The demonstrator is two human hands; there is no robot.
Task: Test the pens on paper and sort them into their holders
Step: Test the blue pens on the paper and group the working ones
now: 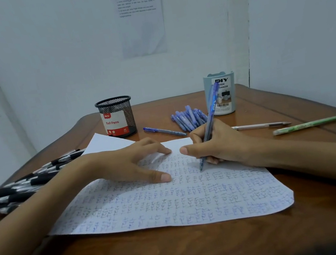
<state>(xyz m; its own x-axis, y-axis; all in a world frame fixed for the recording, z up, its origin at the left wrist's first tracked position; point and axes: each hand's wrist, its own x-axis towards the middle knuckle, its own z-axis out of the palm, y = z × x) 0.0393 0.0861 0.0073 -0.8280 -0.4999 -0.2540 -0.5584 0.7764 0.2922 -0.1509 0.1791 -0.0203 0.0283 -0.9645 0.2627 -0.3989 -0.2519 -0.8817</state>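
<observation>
With the left hand (125,168) flat on the scribble-covered white paper sheet (175,200), the right hand (217,145), pinching the translucent blue plastic pen (209,126), should scribble lightly in a bare patch.

Wall notice (138,15) text unreadable; black pens (6,196) blurred, cut by left edge; lower sheet (106,141) mostly covered.

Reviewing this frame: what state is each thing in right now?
Left hand: open, fingers pressing the paper flat.
Right hand: grips the blue pen, tip on paper.
Paper: nearly covered with test marks.
Mesh holder: upright, no pens sticking out.
Pale blue holder: upright, no pens sticking out.
Black pens: piled loose on the table.
</observation>
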